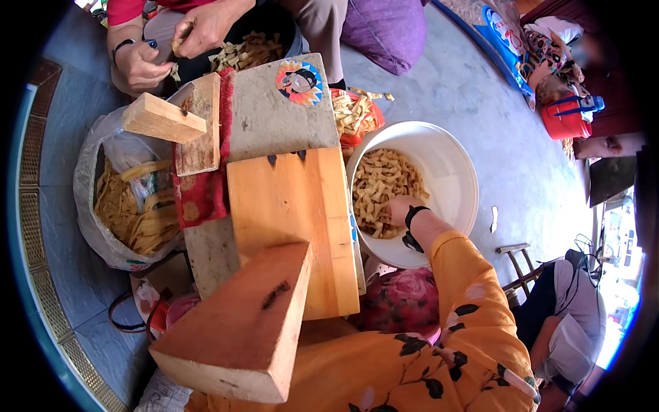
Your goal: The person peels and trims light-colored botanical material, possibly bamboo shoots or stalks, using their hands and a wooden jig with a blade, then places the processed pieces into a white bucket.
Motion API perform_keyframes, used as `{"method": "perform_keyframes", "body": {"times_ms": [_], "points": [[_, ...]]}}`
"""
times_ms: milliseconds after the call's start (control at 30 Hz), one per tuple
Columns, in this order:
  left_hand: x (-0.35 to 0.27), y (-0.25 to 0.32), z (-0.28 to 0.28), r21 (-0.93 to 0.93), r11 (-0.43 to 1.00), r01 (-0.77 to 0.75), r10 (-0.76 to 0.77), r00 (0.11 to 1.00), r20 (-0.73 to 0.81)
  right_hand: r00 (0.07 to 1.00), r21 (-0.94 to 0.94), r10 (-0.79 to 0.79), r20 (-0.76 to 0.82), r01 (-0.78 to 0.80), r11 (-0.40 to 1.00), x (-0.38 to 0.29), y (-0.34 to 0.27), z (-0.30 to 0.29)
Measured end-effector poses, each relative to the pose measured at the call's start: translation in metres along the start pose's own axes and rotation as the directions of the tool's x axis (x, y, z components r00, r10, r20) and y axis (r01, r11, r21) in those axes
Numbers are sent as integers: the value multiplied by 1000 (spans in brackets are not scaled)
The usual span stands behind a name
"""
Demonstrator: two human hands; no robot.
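My right hand (400, 210) reaches down into a deep white plastic tub (453, 175) and touches a heap of short tan folded pieces (383, 175); its fingertips are hidden among them. A black band circles that wrist. My left hand is out of view. Before me a smooth wooden board (293, 206) lies on a low grey bench top (278, 123), beside the tub. A thick wedge-shaped wooden block (242, 314) rises over the board's near end.
Across the bench, a co-worker's hands (201, 31) hold a small piece over a dark tub of pieces (252, 51). A white plastic bag (85, 206) of long tan strips stands left. A red bag (378, 116) of pieces touches the tub. Other people sit at right.
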State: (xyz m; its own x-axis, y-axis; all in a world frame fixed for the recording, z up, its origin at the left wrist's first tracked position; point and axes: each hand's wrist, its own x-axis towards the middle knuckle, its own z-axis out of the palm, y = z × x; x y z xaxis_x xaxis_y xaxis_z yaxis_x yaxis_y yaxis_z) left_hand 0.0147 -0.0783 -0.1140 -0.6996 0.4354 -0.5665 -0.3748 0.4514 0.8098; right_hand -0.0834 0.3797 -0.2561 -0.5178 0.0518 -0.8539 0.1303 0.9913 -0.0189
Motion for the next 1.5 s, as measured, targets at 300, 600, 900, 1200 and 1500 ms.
{"method": "perform_keyframes", "body": {"times_ms": [300,600,900,1200,1500], "points": [[3,50,15,1,988,-154,153,982,113,826,768,19,-563,514,382,-96,14,-64],[-17,82,36,-61,944,-323,325,945,25,739,747,-239,-630,660,73,-290,-92,-35],[-39,98,74,529,577,-623,663,735,142,550,436,-288,-784,818,377,-313,-172,31],[-63,103,74,555,544,-629,662,728,177,401,-109,-528,-749,711,695,-341,-178,47],[-85,121,69,-491,749,-445,595,777,206,657,776,-498,-567,629,-54,-371,-167,35]]}}
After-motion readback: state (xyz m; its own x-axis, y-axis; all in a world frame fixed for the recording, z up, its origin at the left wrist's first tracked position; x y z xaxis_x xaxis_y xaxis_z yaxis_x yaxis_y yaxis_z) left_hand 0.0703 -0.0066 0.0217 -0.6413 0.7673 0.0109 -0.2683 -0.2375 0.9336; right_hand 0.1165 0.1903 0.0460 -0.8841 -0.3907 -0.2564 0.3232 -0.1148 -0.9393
